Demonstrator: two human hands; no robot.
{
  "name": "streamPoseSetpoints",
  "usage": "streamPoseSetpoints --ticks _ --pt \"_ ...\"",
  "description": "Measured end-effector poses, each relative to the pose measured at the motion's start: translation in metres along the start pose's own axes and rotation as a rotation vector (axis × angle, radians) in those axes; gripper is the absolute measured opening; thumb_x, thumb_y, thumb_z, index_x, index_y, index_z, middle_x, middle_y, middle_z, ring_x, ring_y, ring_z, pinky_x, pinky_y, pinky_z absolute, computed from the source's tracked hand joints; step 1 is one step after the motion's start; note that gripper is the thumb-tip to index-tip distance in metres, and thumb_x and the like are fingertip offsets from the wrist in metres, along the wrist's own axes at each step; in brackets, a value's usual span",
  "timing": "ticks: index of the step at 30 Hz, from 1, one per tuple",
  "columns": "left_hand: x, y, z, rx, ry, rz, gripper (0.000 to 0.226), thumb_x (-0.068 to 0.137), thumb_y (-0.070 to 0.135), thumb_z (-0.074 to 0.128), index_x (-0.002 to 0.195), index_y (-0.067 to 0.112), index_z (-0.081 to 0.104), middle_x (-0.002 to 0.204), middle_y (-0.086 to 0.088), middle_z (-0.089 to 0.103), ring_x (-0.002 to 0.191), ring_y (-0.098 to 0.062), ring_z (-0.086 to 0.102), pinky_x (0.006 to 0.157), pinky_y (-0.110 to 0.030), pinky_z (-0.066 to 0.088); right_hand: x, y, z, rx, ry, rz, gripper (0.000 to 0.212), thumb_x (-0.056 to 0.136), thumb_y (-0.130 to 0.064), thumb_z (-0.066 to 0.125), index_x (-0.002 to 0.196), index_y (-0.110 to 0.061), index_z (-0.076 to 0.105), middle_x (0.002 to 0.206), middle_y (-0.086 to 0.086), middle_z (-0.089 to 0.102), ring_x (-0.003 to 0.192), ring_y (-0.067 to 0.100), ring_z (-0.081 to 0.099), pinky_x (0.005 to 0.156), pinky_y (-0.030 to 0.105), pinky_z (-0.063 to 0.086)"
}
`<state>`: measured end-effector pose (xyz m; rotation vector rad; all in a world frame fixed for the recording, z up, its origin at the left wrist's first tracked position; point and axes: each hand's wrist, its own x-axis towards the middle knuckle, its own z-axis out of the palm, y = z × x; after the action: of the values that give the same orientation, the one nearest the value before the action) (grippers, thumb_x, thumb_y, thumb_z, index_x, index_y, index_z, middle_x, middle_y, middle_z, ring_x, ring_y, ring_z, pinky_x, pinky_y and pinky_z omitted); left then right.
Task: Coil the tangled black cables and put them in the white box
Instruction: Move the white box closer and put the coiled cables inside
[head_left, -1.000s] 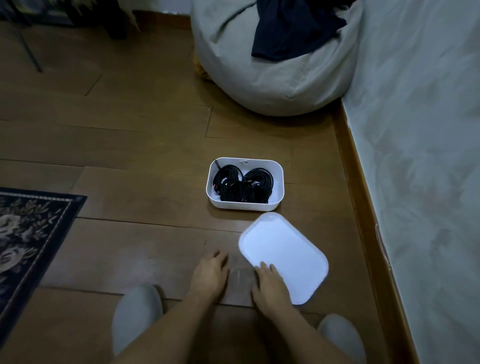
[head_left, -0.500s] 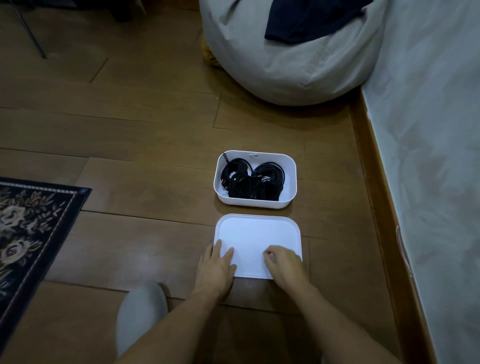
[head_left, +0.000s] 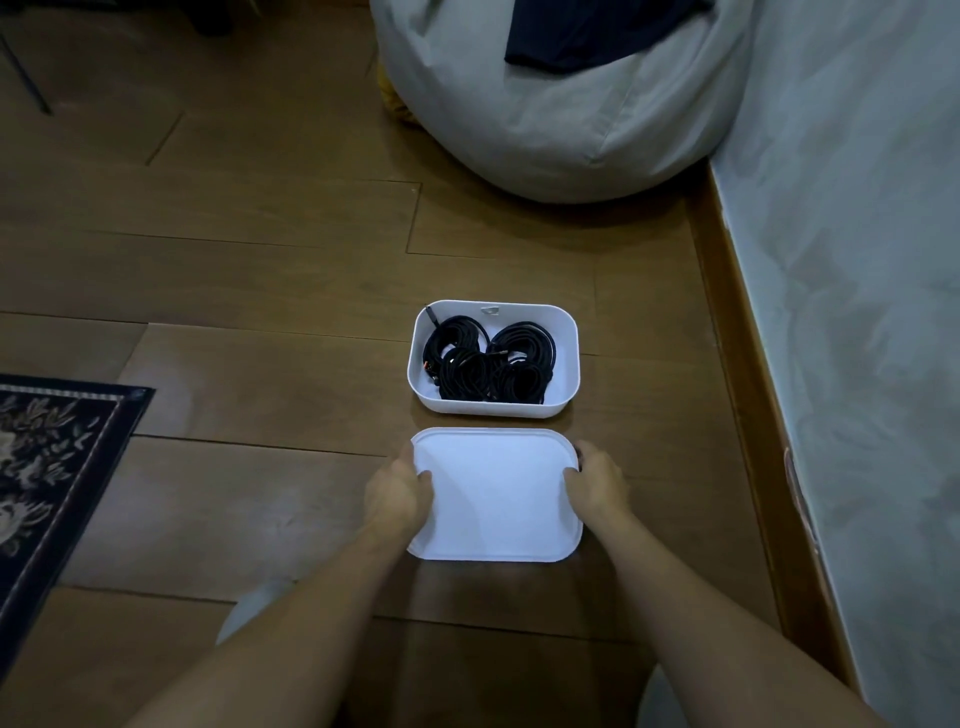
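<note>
1. My left hand (head_left: 397, 491) and right hand (head_left: 597, 480) pinch the white lid (head_left: 496, 499) by its left and right edges, thumbs on top and fingers curled round the rim.
2. The white box (head_left: 488, 409), with the coiled black cables (head_left: 485, 366) inside, sits straight ahead, just beyond the lid. Their long axes are parallel, and both hands are equally near.

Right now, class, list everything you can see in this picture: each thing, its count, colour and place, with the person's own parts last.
white box: one, white, open, on the floor.
black cables: several coils, black, inside the white box.
white lid: one, white, just in front of the box, nearer the person.
bean bag: one, pale grey, top centre.
cloth: one, dark blue, on the bean bag.
rug: one, dark patterned, left edge.
floor: brown wood planks.
wall: pale, right side.
left hand: grips the lid's left edge.
right hand: grips the lid's right edge.
</note>
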<state>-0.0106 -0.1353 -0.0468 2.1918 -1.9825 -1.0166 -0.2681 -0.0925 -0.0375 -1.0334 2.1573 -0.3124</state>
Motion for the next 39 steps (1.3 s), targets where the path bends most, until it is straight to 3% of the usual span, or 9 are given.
streamPoseSetpoints --ticks 3,5,8,11,15,21,29,32,39 --pt "-0.003 -0.004 -0.015 -0.022 0.018 -0.022 0.039 0.102 0.025 0.050 0.138 0.009 0.048 0.127 -0.018 0.056 0.116 -0.040 0.057 0.097 -0.044 0.044 -0.002 -0.007 -0.008 0.113 -0.028 -0.002 0.014 0.094 -0.005 0.051 0.099 -0.009 0.064 0.089 0.005 0.062 0.086 0.026 0.058 0.071 0.035 0.047" --pt "-0.008 -0.003 -0.027 -0.040 0.021 -0.003 0.035 0.102 0.023 0.050 0.134 0.009 0.047 0.124 -0.018 0.051 0.112 -0.042 0.057 0.096 -0.045 0.046 -0.009 -0.013 -0.016 0.154 -0.043 -0.019 0.014 0.091 -0.001 0.052 0.088 -0.005 0.066 0.079 0.005 0.062 0.078 0.025 0.056 0.062 0.031 0.042" --pt "-0.018 0.000 -0.043 -0.080 0.058 0.050 0.040 0.101 0.021 0.051 0.140 0.012 0.044 0.124 -0.018 0.048 0.113 -0.043 0.055 0.098 -0.047 0.046 -0.021 -0.022 -0.028 0.215 -0.040 -0.051 0.018 0.091 -0.003 0.055 0.093 -0.006 0.073 0.085 0.010 0.071 0.080 0.029 0.062 0.066 0.033 0.048" --pt "-0.026 0.005 -0.061 -0.108 0.090 0.075 0.051 0.102 0.020 0.049 0.152 0.017 0.038 0.130 -0.016 0.050 0.123 -0.043 0.052 0.103 -0.045 0.043 -0.034 -0.034 -0.042 0.244 -0.005 -0.094 0.019 0.094 -0.006 0.056 0.092 -0.016 0.072 0.072 0.000 0.062 0.073 0.022 0.055 0.060 0.028 0.041" --pt "-0.038 0.012 -0.082 -0.102 0.135 0.121 0.051 0.102 0.015 0.049 0.153 0.015 0.043 0.136 -0.017 0.057 0.131 -0.042 0.050 0.105 -0.043 0.040 -0.047 -0.046 -0.056 0.312 0.002 -0.059 0.025 0.104 -0.031 0.054 0.100 -0.011 0.068 0.078 0.001 0.071 0.080 0.020 0.063 0.072 0.031 0.044" --pt "-0.062 0.024 -0.103 -0.163 0.241 0.174 0.047 0.102 0.016 0.052 0.149 0.016 0.051 0.133 -0.014 0.067 0.125 -0.038 0.058 0.100 -0.040 0.043 -0.071 -0.069 -0.082 0.222 0.052 -0.051 0.034 0.105 -0.049 0.045 0.093 -0.019 0.058 0.072 0.004 0.076 0.080 0.018 0.062 0.061 0.027 0.038" --pt "-0.090 0.034 -0.131 -0.271 0.346 0.217 0.040 0.105 0.035 0.051 0.143 0.024 0.059 0.129 -0.006 0.071 0.124 -0.031 0.063 0.098 -0.037 0.046 -0.095 -0.087 -0.112 0.212 0.113 -0.029 0.041 0.098 -0.059 0.050 0.094 -0.020 0.061 0.058 -0.005 0.072 0.090 0.024 0.070 0.086 0.032 0.052" --pt "-0.097 0.040 -0.142 -0.321 0.384 0.215 0.037 0.105 0.037 0.051 0.138 0.027 0.064 0.128 -0.002 0.072 0.122 -0.028 0.064 0.097 -0.036 0.046 -0.102 -0.094 -0.122 0.284 0.134 -0.029 0.035 0.094 -0.051 0.056 0.089 -0.017 0.063 0.058 -0.003 0.072 0.087 0.023 0.072 0.090 0.040 0.056" --pt "-0.101 0.052 -0.145 -0.375 0.406 0.121 0.024 0.099 0.043 0.061 0.104 0.022 0.071 0.105 0.001 0.074 0.100 -0.027 0.067 0.074 -0.030 0.037 -0.093 -0.090 -0.128 0.427 0.149 -0.017 0.012 0.085 -0.026 0.068 0.086 -0.016 0.063 0.075 0.003 0.077 0.075 0.022 0.077 0.081 0.047 0.063"
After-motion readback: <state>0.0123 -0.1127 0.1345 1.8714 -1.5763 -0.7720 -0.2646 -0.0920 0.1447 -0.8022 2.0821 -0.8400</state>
